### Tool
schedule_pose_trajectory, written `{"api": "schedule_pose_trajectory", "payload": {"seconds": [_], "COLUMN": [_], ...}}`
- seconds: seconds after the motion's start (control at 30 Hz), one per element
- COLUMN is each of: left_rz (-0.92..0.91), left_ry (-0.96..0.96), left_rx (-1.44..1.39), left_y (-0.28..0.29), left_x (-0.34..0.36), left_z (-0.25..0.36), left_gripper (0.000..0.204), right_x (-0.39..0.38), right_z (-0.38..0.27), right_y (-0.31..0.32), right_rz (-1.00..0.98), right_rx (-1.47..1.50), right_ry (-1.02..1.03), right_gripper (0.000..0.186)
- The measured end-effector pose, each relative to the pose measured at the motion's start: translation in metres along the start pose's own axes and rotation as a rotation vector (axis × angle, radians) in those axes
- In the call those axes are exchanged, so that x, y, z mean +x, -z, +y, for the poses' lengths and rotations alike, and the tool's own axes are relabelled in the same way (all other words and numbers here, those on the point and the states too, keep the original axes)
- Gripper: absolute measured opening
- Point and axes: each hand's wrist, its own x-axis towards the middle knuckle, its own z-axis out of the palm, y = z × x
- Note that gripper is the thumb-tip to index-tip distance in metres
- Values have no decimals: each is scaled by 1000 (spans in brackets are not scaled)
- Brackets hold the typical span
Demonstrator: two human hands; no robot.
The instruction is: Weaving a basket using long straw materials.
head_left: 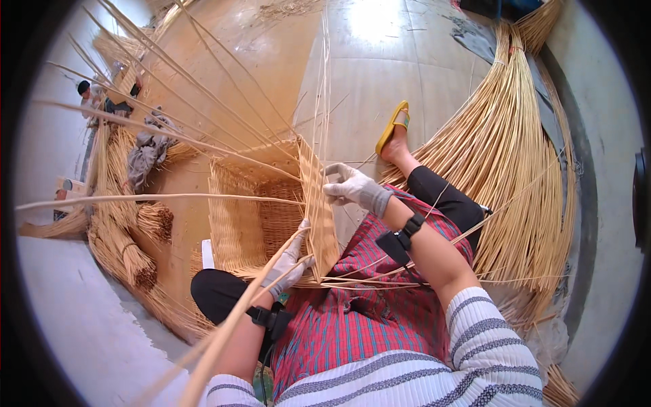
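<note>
Basket, boxy, straw-coloured, closely woven

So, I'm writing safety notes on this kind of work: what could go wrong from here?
Long rods stick out far beyond the basket, some close to the camera, so one might poke someone. The yellow slipper leaves skin bare, so the foot could get scratched by the fanned heap of stalks nearby. Thin rods across the red checked cloth might snag it.
</note>
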Motion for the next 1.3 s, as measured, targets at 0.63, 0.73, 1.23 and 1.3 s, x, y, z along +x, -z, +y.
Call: {"api": "schedule_pose_trajectory", "payload": {"seconds": [0.63,0.73,1.23,1.3], "left_rz": [-86,41,452,487], "left_ry": [101,-76,-476,-478], "left_rx": [-212,-11,544,641], "left_y": [4,0,7,10], "left_x": [5,10,31,35], "left_z": [-7,-22,-33,-34], "left_gripper": [70,65,75,76], "right_x": [-3,13,-1,2], "right_z": [-23,-6,-46,-47], "right_y": [14,-7,-86,-90], "right_rz": [-157,-43,5,64], "right_rx": [-10,123,-1236,-1370], "right_ry": [133,194,1212,1072], "right_gripper": [17,15,68,86]}}
